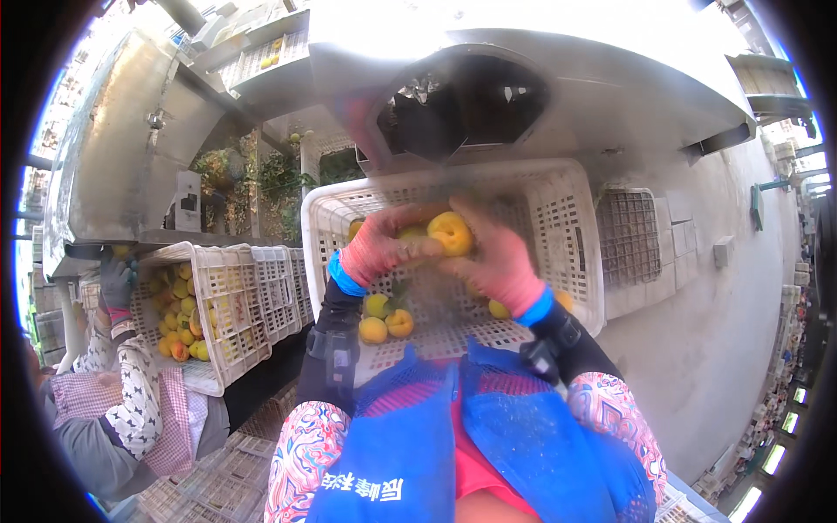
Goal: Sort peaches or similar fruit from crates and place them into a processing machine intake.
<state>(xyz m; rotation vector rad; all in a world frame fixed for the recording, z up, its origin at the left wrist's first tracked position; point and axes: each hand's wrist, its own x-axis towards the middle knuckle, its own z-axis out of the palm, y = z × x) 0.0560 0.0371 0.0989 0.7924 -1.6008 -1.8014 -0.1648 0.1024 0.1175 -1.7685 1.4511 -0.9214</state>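
Observation:
My gloved hands meet over a white plastic crate (589, 248). A yellow peach (451, 232) sits between them, with the fingers and thumb of my right hand (504, 266) closed around its right side. My left hand (380, 250) is curled too, its thumb reaching to that peach. Behind its fingers shows another yellow peach (411, 233), partly covered by the hand. Both gloves are pink with blue cuffs, and the right one is smeared by motion. Several loose peaches (373, 329) lie in the crate below my hands.
A metal machine with a dark opening (462, 109) stands beyond the crate. On the left, a tilted crate (228, 305) holds many peaches, and a co-worker's gloved hand (116, 277) is beside it. An upright lattice crate (628, 235) stands to the right.

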